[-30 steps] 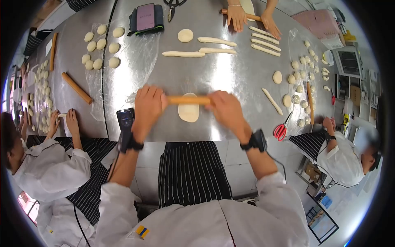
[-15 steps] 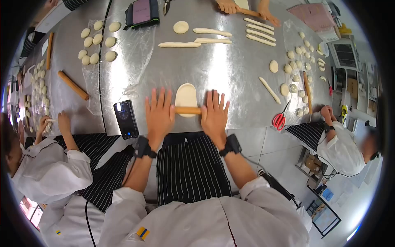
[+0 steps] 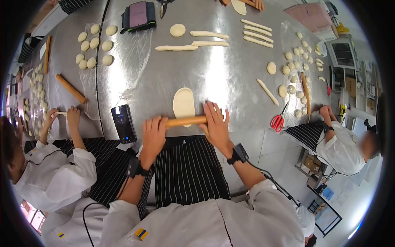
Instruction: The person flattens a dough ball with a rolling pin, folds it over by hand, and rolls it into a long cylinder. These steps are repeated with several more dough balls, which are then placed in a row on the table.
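A wooden rolling pin (image 3: 187,121) lies across the lower end of a flat oval piece of dough (image 3: 183,103) on the steel table. The fingers of my left hand (image 3: 154,132) are bent round the pin's left end. At its right end rests my right hand (image 3: 215,124), palm down over the wood, with its fingers stretched forward and the thumb lower down. Beyond the oval lie a round dough disc (image 3: 177,30) and several dough strips (image 3: 176,48).
A phone (image 3: 124,124) lies left of my hands, and red scissors (image 3: 277,122) lie to the right. Dough balls (image 3: 107,45) sit on plastic film at the left. Co-workers (image 3: 57,164) stand at both sides; another person's hands (image 3: 258,4) show across the table.
The rolling pin and both hands have come nearer to my body, to the oval's lower end. My left hand's fingers have curled round the pin. The far co-worker's hands have moved away.
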A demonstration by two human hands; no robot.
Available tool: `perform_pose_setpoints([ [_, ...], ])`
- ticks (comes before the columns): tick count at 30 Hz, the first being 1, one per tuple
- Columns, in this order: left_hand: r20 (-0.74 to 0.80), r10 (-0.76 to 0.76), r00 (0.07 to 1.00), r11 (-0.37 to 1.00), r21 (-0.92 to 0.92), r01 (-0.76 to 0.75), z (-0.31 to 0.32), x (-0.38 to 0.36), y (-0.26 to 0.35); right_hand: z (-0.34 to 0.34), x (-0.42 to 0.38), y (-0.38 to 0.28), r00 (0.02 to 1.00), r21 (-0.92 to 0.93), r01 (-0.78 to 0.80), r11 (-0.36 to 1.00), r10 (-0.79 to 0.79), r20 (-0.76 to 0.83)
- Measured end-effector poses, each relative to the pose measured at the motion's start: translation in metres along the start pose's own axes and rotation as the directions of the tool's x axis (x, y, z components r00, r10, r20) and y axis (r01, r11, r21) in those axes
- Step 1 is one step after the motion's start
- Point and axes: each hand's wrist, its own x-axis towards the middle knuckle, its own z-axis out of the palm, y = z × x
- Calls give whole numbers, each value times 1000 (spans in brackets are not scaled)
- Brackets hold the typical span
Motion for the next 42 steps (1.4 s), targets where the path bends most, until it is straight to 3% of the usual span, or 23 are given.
perform_pose_setpoints([
  [2,-57,-29,998,999,41,31,16,18,-6,8,26,10,1000,-24,9,1000,-9,-13],
  [5,-201,-100,974,981,146,131,19,76,-7,13,75,14,995,-303,-65,951,37,-96],
  [8,-291,-179,940,907,323,272,22,144,-15,-14,140,12,970,-281,-6,960,-63,-235],
  [11,-367,-251,896,892,272,362,10,219,-18,-29,203,42,925,-273,41,961,-140,-352],
  [12,-366,-252,896,891,273,362,3,224,-16,-37,204,45,926,-272,41,961,-139,-352],
  [14,-361,-347,866,906,108,408,-12,241,-13,-60,212,45,954,1,259,966,-255,-154],
  [15,-370,-269,889,935,120,333,-17,236,-8,-70,203,31,914,-100,349,932,-361,-185],
  [16,-363,-265,893,938,117,326,-15,229,-8,-64,202,34,918,-102,339,935,-353,-184],
  [18,-234,-68,970,971,208,118,-10,211,-19,-43,187,50,946,-156,298,942,-312,-82],
  [19,-242,-65,968,987,128,98,-9,206,-21,-37,189,63,950,-42,285,958,-288,-119],
  [22,-301,-119,946,990,35,136,2,175,-20,-57,177,76,983,-85,135,987,-145,-112],
  [25,-209,-230,951,973,-34,228,18,143,-6,-113,154,115,962,-237,117,964,-169,-213],
  [27,74,-227,971,970,100,220,30,131,14,-136,147,177,963,-317,114,942,-183,-197],
  [29,53,-231,972,966,136,222,38,128,16,-152,144,213,988,-290,37,956,-78,-133],
  [32,-39,-198,979,965,169,202,45,130,16,-160,148,218,996,-339,54,939,-73,-45],
  [33,-75,-180,981,979,86,187,44,132,16,-156,149,219,998,-351,52,935,-59,-11],
  [35,-220,-161,962,981,-145,131,46,140,18,-142,150,217,993,-373,-7,928,-38,-115],
  [36,-223,-163,961,981,-140,134,45,146,19,-137,151,211,978,-399,-66,914,-20,-208],
  [38,-219,-80,972,971,-237,26,40,152,18,-132,151,159,930,-321,-72,944,-53,-364],
  [39,-221,-83,972,973,-231,31,39,152,21,-116,144,130,962,-197,-28,980,-27,-271],
  [40,-135,-234,963,922,-347,175,39,148,26,-99,143,101,985,-66,2,998,-13,-171],
  [41,-27,-369,929,836,-445,319,37,140,31,-90,151,75,974,209,228,951,-224,-41],
  [42,-26,-373,928,836,-442,324,33,135,36,-70,156,47,948,224,317,921,-314,-51],
])
